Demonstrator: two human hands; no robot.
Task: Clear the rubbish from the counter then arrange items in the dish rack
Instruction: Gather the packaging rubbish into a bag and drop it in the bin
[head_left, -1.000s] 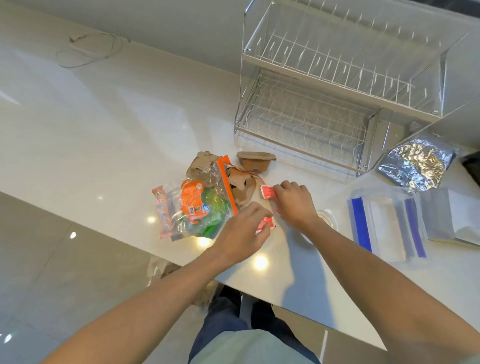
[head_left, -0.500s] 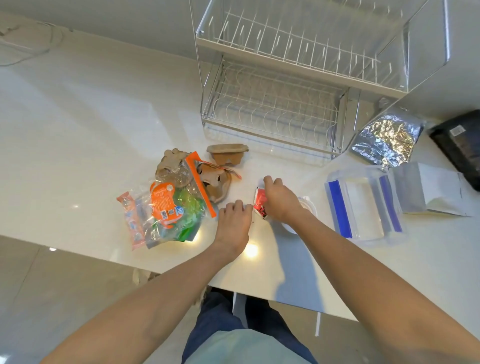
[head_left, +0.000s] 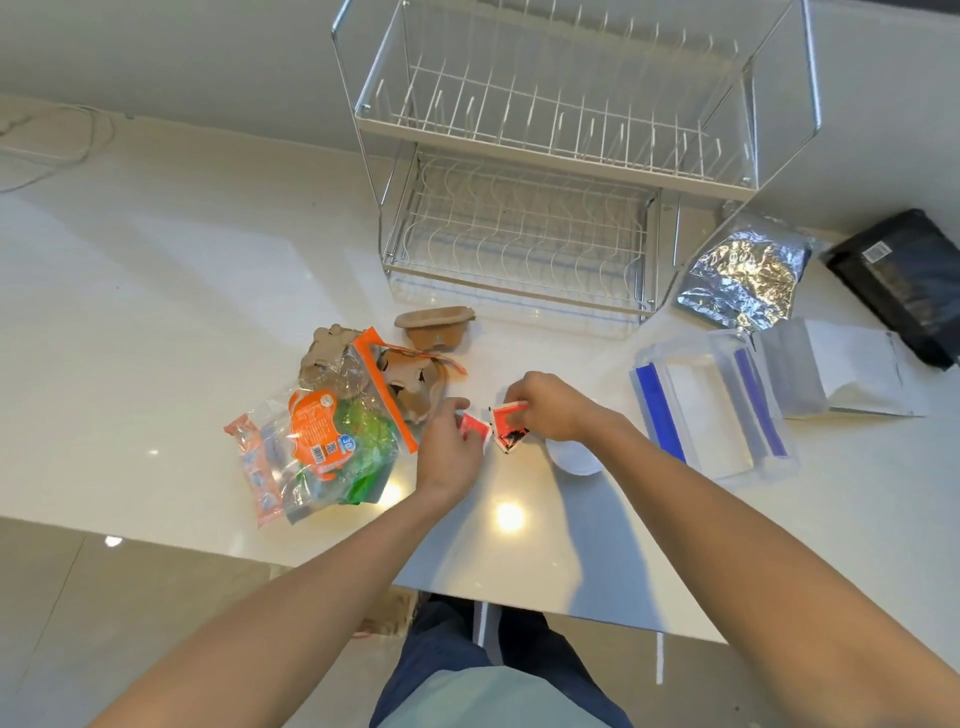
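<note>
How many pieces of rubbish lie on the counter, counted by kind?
Red sachets: 2
Brown cardboard pieces: 3
Printed plastic bags: 1
Foil bags: 1
Clear zip bags: 1
White pouches: 1
Black packets: 1
Total: 10

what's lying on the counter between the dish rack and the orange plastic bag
In the head view, crumpled brown cardboard pieces lie between the dish rack and the orange plastic bag; some cardboard touches the bag.

Glossy counter (head_left: 156, 322), wire dish rack (head_left: 519, 234)
</note>
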